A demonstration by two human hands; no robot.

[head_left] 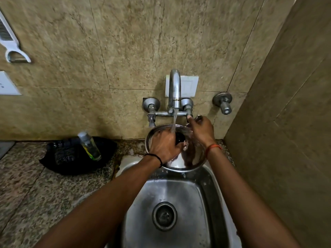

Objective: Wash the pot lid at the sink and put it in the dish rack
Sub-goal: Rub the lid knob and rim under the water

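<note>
The pot lid [186, 154] is held tilted over the back of the sink [179, 194], directly under the tap [174, 90], with the water stream [174, 122] running onto its upper face. The left hand [165, 146] is closed around the lid's black knob [180, 137], so the lid's whole weight is carried by that one wet grip. The right hand [201, 130] is raised to the right tap handle [189, 115], its fingers curled at the handle; whether the handle is actually gripped or only touched cannot be told.

A slip is the main risk: a wet, possibly soapy knob could be lost from the left hand, and the lid would drop into the steel basin. If the handle is opened further, water could be thrown off the tilted lid onto the counter [26, 185] and toward the bottle [89, 145] lying on the black cloth [71, 158] near the sink.

Much is hidden. The lid's left half is covered by the left hand, and its surface is blurred by water and reflections, so any remaining dirt or soap cannot be judged. The fingertips at the handle appear smeared by motion. No dish rack is seen anywhere in view, so its position cannot be stated
</note>
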